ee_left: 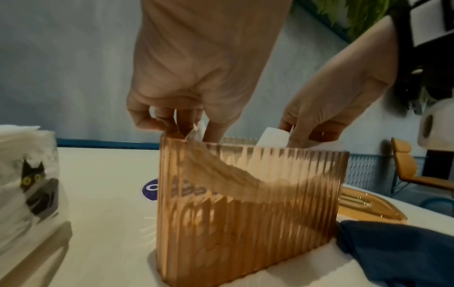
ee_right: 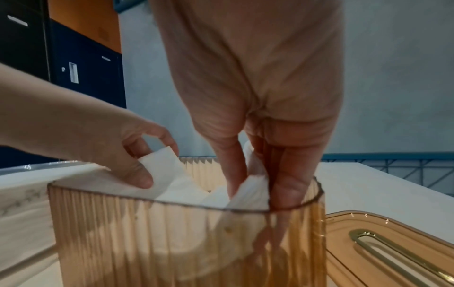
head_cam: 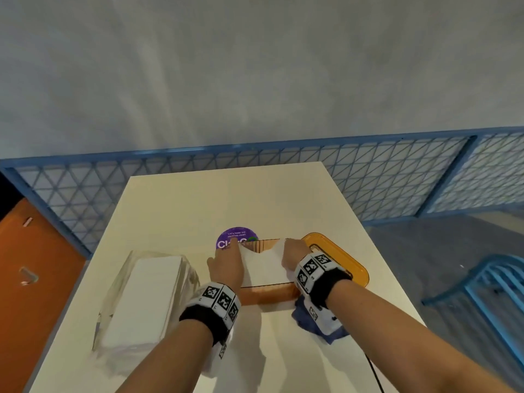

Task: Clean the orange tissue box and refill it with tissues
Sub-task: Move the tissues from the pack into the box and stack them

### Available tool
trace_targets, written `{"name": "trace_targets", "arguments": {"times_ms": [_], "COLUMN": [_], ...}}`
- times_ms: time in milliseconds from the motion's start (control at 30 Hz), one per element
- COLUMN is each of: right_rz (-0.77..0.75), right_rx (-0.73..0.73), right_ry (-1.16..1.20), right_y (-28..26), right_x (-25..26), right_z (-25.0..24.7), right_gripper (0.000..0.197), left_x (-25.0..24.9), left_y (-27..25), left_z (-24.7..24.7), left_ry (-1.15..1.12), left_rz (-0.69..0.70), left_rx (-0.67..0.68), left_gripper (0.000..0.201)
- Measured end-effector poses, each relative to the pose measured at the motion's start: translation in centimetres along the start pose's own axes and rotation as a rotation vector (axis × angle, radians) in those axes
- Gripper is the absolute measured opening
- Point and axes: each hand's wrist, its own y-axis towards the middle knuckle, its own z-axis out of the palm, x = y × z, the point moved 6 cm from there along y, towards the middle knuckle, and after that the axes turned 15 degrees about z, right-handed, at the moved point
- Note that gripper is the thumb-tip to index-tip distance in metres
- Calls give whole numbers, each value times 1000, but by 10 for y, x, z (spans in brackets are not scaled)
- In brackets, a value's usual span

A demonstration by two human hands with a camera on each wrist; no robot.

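The orange ribbed tissue box (head_cam: pixel 266 296) stands open-topped in the middle of the table. A white stack of tissues (head_cam: pixel 263 265) sags down into it. My left hand (head_cam: pixel 231 252) pinches the stack's left end at the rim, as the left wrist view shows (ee_left: pixel 176 124). My right hand (head_cam: pixel 292 251) pinches the right end, with its fingers (ee_right: pixel 285 186) reaching inside the box (ee_right: pixel 172 242). The tissues (ee_right: pixel 186 186) bend between both hands, and their middle hangs low behind the wall of the box (ee_left: pixel 245 213).
The orange lid (head_cam: pixel 346 259) with its slot lies flat just right of the box. A dark blue cloth (head_cam: pixel 320 321) lies under my right wrist. A clear tissue pack (head_cam: pixel 144 296) sits at the left. A purple sticker (head_cam: pixel 235 236) is behind the box. A blue chair (head_cam: pixel 487 293) stands to the right.
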Motion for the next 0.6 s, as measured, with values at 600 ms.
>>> {"name": "trace_targets", "arguments": {"times_ms": [600], "right_rz": [-225], "right_rx": [-136], "right_ry": [-297], "right_y": [8], "right_x": [25], "right_z": [20], "right_gripper": [32], "left_x": [-13], "left_y": [19], "left_z": [41], "left_ry": [48], "left_rz": [238], "left_rx": [337], "left_gripper": [41]}}
